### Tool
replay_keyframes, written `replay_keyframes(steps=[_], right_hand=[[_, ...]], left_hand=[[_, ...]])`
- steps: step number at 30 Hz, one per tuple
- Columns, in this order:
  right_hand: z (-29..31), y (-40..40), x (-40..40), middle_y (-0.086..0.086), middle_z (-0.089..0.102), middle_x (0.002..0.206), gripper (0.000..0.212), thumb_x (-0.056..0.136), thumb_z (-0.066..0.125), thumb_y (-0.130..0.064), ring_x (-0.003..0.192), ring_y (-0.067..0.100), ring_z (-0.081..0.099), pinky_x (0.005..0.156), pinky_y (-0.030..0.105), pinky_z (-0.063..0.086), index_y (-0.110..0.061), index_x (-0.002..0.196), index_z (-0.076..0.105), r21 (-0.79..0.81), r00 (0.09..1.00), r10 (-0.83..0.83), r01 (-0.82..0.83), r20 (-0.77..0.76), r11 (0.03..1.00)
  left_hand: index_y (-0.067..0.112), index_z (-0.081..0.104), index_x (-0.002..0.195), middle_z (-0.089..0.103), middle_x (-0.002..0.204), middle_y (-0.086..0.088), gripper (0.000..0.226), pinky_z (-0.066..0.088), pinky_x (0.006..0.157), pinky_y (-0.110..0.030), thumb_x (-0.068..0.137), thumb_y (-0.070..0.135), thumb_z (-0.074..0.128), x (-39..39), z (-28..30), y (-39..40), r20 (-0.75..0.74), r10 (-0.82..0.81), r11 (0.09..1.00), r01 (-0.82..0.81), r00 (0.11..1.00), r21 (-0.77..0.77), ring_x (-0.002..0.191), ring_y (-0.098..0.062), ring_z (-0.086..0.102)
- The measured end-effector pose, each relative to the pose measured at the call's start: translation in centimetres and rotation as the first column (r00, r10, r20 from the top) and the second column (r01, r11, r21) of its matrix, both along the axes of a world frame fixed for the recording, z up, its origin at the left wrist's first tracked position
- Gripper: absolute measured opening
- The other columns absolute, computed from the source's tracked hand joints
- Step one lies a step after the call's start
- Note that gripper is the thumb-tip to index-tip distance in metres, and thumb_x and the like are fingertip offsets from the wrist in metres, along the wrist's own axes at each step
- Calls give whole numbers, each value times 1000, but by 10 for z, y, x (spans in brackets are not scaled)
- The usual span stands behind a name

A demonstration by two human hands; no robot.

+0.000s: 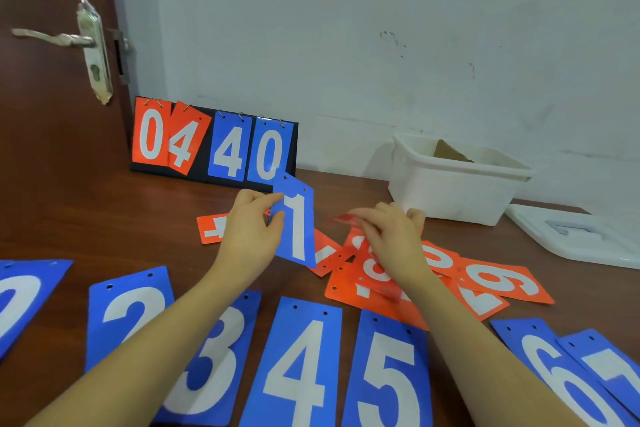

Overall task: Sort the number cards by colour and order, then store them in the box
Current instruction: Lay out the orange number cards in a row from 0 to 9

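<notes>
Fingers (273, 218) of the left hand (247, 232) pinch the blue plastic "1" card (294, 222); right hand (391, 236) grips a blurred red card (346, 218); blues nearly ordered, reds jumbled near the empty-looking white plastic box (457, 191)

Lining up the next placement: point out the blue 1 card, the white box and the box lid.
blue 1 card (297, 218), head view, on the white digit.
white box (450, 198), head view, on its front wall.
box lid (540, 229), head view, on its flat near-left part.

Eight loose blue cards (298, 361); one box (457, 184)
</notes>
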State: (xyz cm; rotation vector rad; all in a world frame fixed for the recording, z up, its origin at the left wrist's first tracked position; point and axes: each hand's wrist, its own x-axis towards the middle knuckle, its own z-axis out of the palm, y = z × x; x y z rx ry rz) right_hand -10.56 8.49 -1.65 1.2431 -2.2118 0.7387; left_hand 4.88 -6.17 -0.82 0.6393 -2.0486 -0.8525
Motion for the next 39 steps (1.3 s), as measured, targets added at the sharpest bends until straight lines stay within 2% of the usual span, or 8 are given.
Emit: replay_keyframes(steps=[6, 9, 15, 19, 25, 28, 32, 39], right_hand=[[19, 12, 51, -18, 64, 87, 26, 92, 54, -17, 90, -11, 49, 94, 16, 15, -40, 101, 63, -259, 960, 193, -137, 205, 956], [18, 16, 89, -21, 61, 84, 22, 91, 52, -19, 91, -13, 49, 100, 35, 26, -37, 96, 62, -317, 914, 272, -173, 301, 933], [12, -9, 166, -12, 64, 85, 19, 89, 59, -9, 76, -4, 57, 68, 10, 45, -23, 100, 67, -488, 811, 399, -165, 427, 857], [4, -36, 216, -7, 64, 93, 27, 92, 55, -10, 78, 2, 61, 65, 13, 51, -24, 113, 62, -536, 730, 455, -145, 509, 832], [-13, -71, 253, -3, 64, 113, 35, 94, 49, -12, 101, 11, 60, 83, 21, 53, -25, 126, 56, -329, 732, 372, -211, 570, 920], [-22, -73, 255, -2, 61, 120, 28, 96, 45, -20, 107, 12, 57, 98, 36, 45, -21, 120, 61, 0, 887, 186, -205, 422, 979], [-26, -64, 247, -5, 57, 125, 29, 98, 44, -27, 110, 11, 55, 93, 26, 44, -23, 123, 58, 173, 919, 101, -178, 381, 969], [-25, -52, 236, -6, 64, 113, 23, 94, 52, -15, 103, 7, 55, 85, 13, 42, -17, 113, 65, -186, 871, 229, -162, 435, 969]], left_hand=[[14, 52, 128, 43, 107, 6, 36, 44, 60, -11, 92, 15, 53, 49, -2, 9, -79, 5, 1000, -7, 997, -21, 79, -4, 51], [13, 53, 127, 45, 105, 3, 36, 41, 57, -3, 91, 13, 54, 80, -6, 14, -102, 41, 999, -44, 994, -30, 70, -7, 49], [12, 49, 130, 42, 102, 4, 44, 37, 64, 0, 87, 12, 59, 153, -16, 7, -27, 130, 985, -132, 991, -109, 70, -5, 47], [6, 44, 134, 41, 111, 0, 52, 30, 74, -9, 86, 12, 62, 205, -27, -21, 151, 186, 967, -154, 971, -203, 81, -12, 45], [20, 41, 137, 38, 137, 1, 45, 22, 102, -36, 93, 33, 46, 233, -49, -55, 555, 309, 925, -108, 773, -365, 125, -21, 36], [27, 47, 131, 42, 139, 6, 39, 20, 105, -38, 95, 40, 38, 234, -52, -65, 599, 316, 918, -78, 736, -388, 127, -18, 36], [26, 50, 129, 45, 139, 5, 39, 21, 105, -38, 95, 40, 39, 236, -54, -73, 574, 344, 900, -88, 744, -426, 127, -18, 39], [19, 59, 121, 63, 119, -6, 68, 29, 100, -47, 79, 56, 21, 217, -51, -44, 336, 263, 895, -98, 904, -435, 112, -28, 55]])
